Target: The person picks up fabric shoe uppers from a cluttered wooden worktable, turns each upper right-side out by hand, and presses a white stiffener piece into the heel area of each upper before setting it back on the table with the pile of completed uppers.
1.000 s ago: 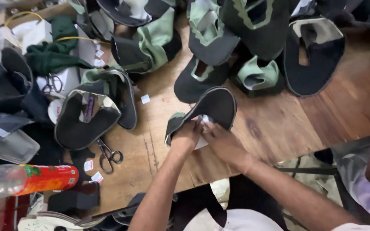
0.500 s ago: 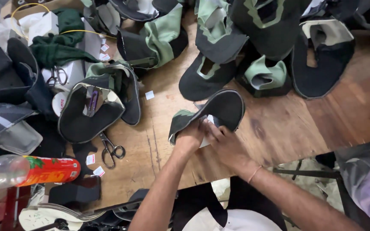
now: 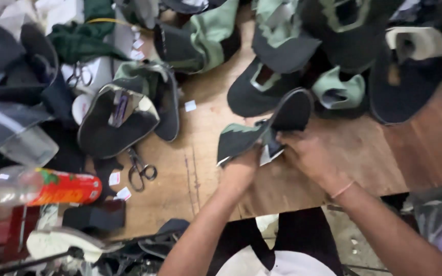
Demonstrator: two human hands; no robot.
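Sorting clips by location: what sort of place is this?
Probably a small cap-making workshop. Both hands, left hand and right hand, hold a dark cap over a worn wooden table. Many half-finished caps are piled around, with scissors lying nearby.

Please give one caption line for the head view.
Both hands, left and right, hold a dark cap over a wooden table.

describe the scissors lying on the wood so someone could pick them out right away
Start at the bare wooden table and go left of the two hands to the large upturned dark cap. Just under its lower edge lie the scissors, loops toward the near edge. Unlike the other pair farther back on white fabric, these lie directly on the wood, beside small white tags.
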